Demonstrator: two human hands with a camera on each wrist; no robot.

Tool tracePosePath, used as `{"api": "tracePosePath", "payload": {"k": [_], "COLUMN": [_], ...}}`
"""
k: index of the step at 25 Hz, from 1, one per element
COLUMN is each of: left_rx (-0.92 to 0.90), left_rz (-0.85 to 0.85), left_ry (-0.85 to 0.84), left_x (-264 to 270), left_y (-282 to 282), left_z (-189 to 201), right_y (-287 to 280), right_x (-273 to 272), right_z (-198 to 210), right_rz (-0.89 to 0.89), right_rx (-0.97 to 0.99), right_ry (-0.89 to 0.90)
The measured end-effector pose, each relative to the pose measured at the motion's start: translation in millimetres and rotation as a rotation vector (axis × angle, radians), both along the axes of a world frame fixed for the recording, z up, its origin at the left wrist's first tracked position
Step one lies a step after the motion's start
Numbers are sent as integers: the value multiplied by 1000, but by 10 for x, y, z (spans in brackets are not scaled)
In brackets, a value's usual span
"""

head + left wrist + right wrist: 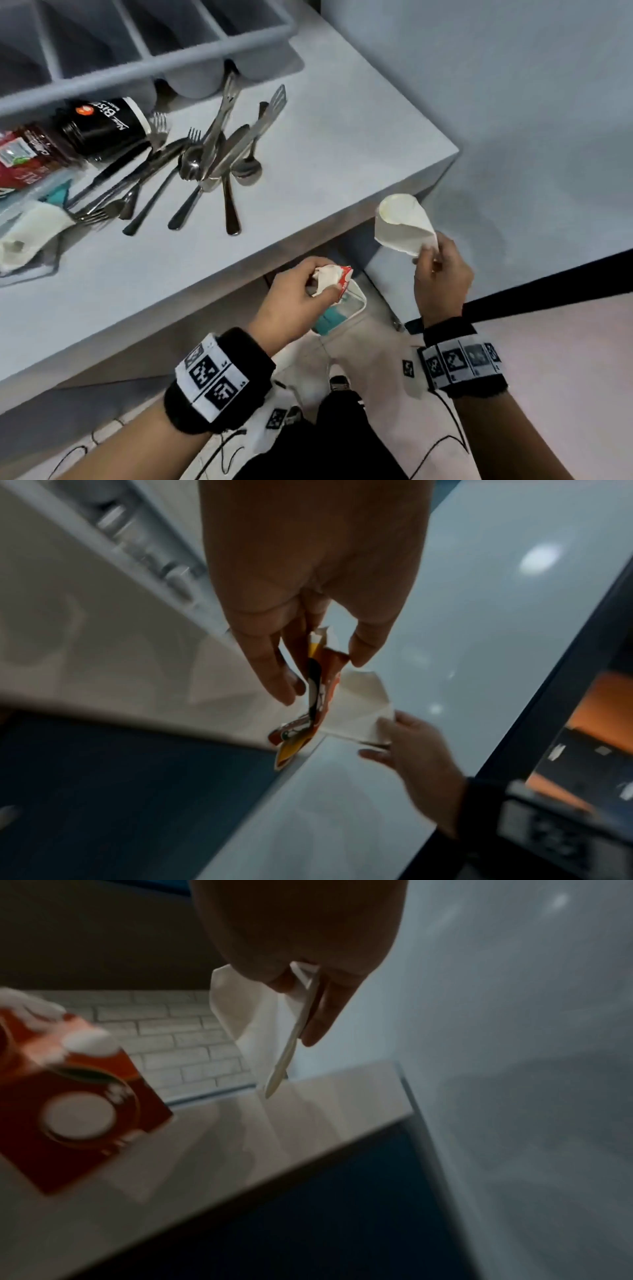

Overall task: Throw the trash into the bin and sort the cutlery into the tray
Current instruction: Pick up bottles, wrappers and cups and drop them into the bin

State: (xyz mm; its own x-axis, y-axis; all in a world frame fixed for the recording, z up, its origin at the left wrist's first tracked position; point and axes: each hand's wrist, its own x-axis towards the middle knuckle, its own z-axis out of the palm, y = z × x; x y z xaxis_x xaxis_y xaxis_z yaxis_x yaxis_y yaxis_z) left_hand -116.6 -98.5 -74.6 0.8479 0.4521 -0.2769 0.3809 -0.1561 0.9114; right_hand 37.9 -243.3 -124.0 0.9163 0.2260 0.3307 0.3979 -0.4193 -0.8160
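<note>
My left hand (320,286) pinches a crumpled red and white wrapper (330,279) just off the table's front edge, right above a small white-rimmed bin (360,298) on the floor. In the left wrist view the same wrapper (316,691) hangs between my thumb and fingers. My right hand (428,255) grips a crushed white paper cup (400,224) by its flattened end, raised to the right of the table corner; the cup (246,1020) also shows under that hand. A pile of metal cutlery (205,161) lies on the grey table (325,178). The grey divided tray (164,58) stands behind it.
A black paper cup (106,126) lies on its side next to a red packet (24,161) at the table's left. A clear container (41,219) with a white napkin sits at the left edge. Cables run across the floor near my feet.
</note>
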Motion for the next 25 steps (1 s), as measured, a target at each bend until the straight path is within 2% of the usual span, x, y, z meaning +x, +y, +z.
{"api": "tracePosePath", "payload": {"k": [4, 7, 10, 17, 20, 23, 25], "left_rx": [13, -59, -76, 43, 133, 250, 280], "left_rz": [13, 68, 70, -39, -102, -172, -256], "left_ry": [253, 366, 445, 609, 660, 721, 793], "left_x": [115, 311, 602, 976, 1031, 1132, 1185], "left_y": [-67, -26, 18, 51, 52, 43, 43], "left_z": [-983, -1744, -2538, -4444, -5054, -5554, -5806], "right_y": [-247, -250, -182, 95, 195, 345, 412], "right_x": [-204, -182, -18, 385, 471, 538, 517], "right_z": [-889, -1554, -2295, -4086, -4674, -5224, -5526], "right_rz": [-90, -73, 33, 129, 122, 208, 330], "right_rx": [-157, -305, -486, -554, -614, -818, -1055], "right_ry": [362, 590, 638, 805, 843, 771, 741]}}
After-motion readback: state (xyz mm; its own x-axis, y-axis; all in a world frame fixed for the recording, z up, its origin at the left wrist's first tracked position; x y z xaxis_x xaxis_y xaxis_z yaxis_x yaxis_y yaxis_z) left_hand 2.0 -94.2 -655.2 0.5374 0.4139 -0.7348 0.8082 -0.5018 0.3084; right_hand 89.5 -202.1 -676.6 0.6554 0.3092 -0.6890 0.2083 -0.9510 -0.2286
